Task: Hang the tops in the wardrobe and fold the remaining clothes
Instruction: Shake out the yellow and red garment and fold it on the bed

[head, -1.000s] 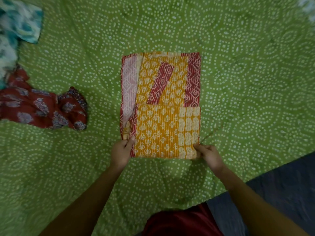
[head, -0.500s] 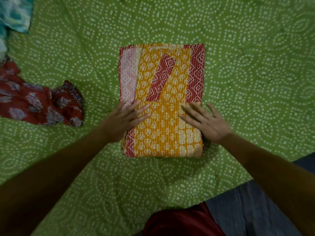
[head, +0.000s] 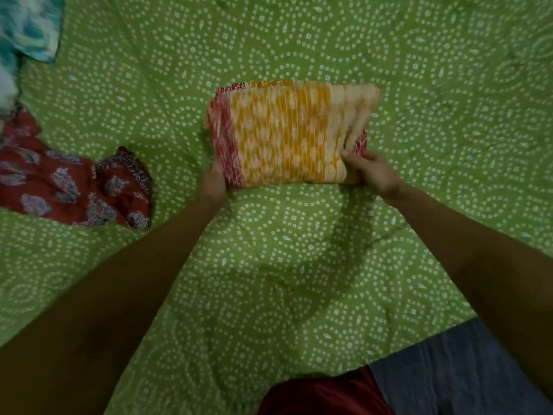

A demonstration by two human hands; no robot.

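Note:
A yellow and red printed garment [head: 287,136], folded into a thick compact rectangle, lies at the middle of the green patterned bedsheet [head: 419,85]. My left hand [head: 214,181] grips its near left corner at the red border. The near right corner is pinched by my right hand [head: 369,172], fingers curled round the stacked layers. The garment is blurred by motion.
A crumpled dark red floral garment [head: 74,187] lies at the left of the sheet. A teal and white cloth [head: 27,28] sits at the top left corner. The bed's near edge and a grey floor [head: 466,375] show at the bottom right.
The garment's near half has been folded up over the far half, making it half as long. Both hands went from lying flat on the fabric to gripping its near corners.

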